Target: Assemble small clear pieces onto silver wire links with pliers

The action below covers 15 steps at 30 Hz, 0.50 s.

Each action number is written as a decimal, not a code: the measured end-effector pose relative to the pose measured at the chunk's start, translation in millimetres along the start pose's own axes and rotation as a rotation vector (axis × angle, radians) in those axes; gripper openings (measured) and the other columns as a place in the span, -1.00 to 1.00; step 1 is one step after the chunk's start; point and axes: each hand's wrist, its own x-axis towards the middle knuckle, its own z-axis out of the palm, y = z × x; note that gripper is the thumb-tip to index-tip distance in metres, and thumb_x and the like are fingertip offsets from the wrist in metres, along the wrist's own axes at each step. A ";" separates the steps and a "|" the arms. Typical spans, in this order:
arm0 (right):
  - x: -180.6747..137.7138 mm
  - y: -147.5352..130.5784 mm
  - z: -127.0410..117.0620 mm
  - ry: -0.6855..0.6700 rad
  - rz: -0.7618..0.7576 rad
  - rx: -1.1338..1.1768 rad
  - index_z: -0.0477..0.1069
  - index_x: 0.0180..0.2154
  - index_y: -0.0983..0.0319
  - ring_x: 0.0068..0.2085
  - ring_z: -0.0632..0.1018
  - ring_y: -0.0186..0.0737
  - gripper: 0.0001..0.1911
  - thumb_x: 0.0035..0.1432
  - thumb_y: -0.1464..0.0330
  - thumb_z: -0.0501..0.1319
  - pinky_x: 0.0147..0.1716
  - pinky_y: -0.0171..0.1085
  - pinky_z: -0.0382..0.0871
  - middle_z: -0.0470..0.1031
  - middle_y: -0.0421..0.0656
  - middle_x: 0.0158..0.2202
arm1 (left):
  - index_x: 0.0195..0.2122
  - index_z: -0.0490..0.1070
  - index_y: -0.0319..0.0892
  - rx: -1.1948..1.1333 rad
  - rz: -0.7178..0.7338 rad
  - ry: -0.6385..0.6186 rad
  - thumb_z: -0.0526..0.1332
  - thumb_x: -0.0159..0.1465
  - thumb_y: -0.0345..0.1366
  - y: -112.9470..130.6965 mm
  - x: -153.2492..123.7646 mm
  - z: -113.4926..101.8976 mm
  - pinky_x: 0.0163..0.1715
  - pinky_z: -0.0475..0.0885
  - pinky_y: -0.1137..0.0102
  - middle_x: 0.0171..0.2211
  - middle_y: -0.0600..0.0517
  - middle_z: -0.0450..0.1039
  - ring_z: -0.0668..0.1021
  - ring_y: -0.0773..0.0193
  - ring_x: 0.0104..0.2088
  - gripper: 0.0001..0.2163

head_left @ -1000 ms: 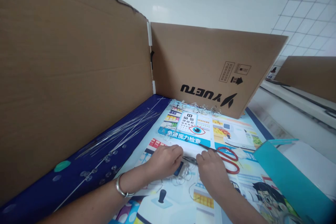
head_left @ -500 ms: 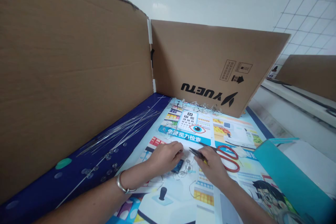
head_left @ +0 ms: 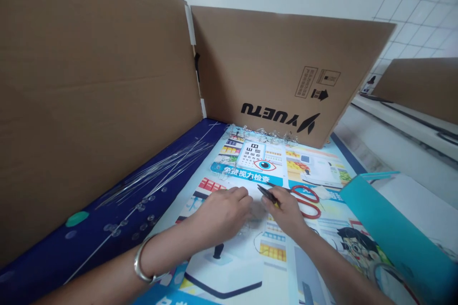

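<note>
My right hand is closed around small pliers with dark jaws and some yellow on the handle. The jaws point up and left, toward my other hand. My left hand has its fingers curled together over the printed sheet; whatever they pinch is hidden. A thin loop of wire lies between and below the hands. Just beyond my right hand rest scissors with red handles, their blades partly covered by that hand.
Tall cardboard panels stand at the left and back. Clear thin strands and several small clear round pieces lie on the blue surface at left. A clear tangled pile sits by the back panel. At right is a teal folder.
My left hand has moved and turned, now covering the small dark blue item and loose wire seen below it earlier. The pliers stay in my right hand. The view has shifted slightly.
</note>
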 end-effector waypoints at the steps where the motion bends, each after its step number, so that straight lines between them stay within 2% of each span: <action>1: 0.2 0.6 0.4 0.009 0.008 0.005 0.34 -0.37 0.20 -0.31 0.39 -0.25 -0.94 0.11 0.36 0.12 -0.31 -0.29 0.24 0.36 -0.20 -0.40 | -0.31 0.31 -0.18 -0.013 0.036 -0.008 0.06 0.25 -0.31 4.4 -1.4 -1.2 -0.39 0.33 0.35 -0.33 0.00 0.36 0.44 0.19 -0.33 -0.91; 7: -0.3 2.0 1.7 0.021 0.005 0.007 0.35 -0.38 0.21 -0.32 0.38 -0.25 -0.90 0.11 0.32 0.12 -0.34 -0.30 0.23 0.35 -0.21 -0.43 | -0.35 0.33 -0.17 -0.133 0.241 -0.042 0.19 0.18 -0.26 27.2 -9.2 15.6 -0.32 0.32 0.33 -0.35 0.02 0.38 0.43 0.19 -0.32 -0.90; 10: -0.7 -0.1 0.9 0.017 -0.002 0.008 0.35 -0.38 0.21 -0.33 0.37 -0.26 -0.89 0.12 0.32 0.11 -0.34 -0.30 0.23 0.35 -0.21 -0.44 | -0.36 0.32 -0.18 -0.114 0.303 -0.010 0.14 0.22 -0.37 31.7 -10.1 24.6 -0.24 0.29 0.28 -0.33 0.02 0.39 0.42 0.18 -0.29 -0.98; 15: -0.5 -3.4 -0.3 0.007 0.004 0.008 0.34 -0.39 0.22 -0.34 0.37 -0.26 -0.90 0.12 0.34 0.10 -0.35 -0.30 0.23 0.35 -0.20 -0.43 | -0.31 0.33 -0.21 -0.031 0.377 0.018 0.10 0.23 -0.42 35.5 -10.7 21.8 -0.11 0.20 0.22 -0.31 -0.04 0.40 0.40 0.15 -0.24 -0.94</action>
